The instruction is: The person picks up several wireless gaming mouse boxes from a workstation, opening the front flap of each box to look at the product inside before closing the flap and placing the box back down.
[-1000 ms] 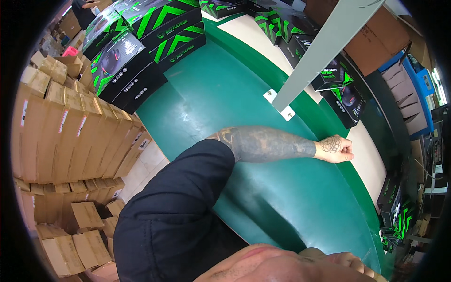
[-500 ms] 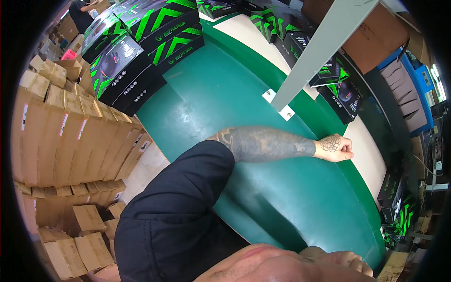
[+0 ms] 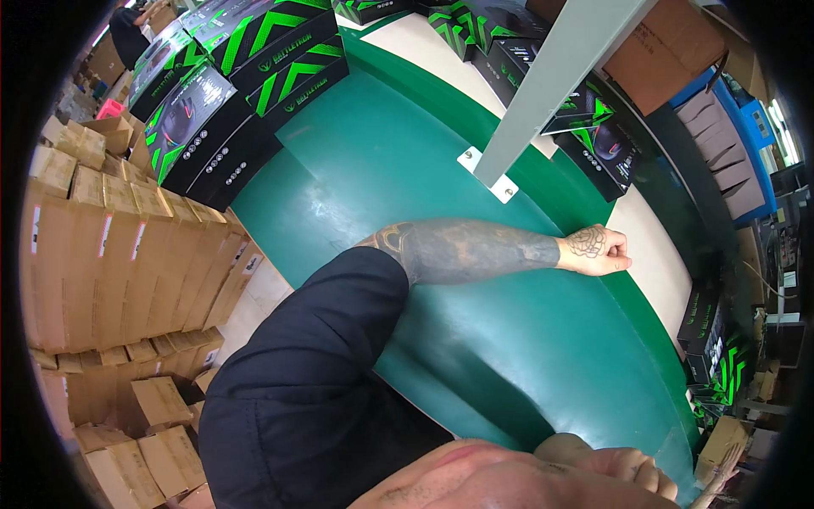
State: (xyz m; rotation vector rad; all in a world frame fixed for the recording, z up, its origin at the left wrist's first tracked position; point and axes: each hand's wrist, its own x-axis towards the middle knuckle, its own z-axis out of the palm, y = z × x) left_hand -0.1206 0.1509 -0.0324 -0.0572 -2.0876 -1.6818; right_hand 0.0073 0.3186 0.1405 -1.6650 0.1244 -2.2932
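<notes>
Left arm (image 3: 475,252) extended across the worktop (image 3: 543,356), left hand (image 3: 598,250) curled closed at the cream strip (image 3: 651,246), right hand (image 3: 632,469) folded fist-like, worktop smooth, glossy green.

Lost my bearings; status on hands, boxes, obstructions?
Left hand curled by cream strip; right hand curled, low in view. Black-and-green boxes untouched. Grey post partly hides some.

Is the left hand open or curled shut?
Curled shut: the left hand has its fingers folded toward the palm. The palm is hidden, so I cannot tell whether it holds anything.
</notes>
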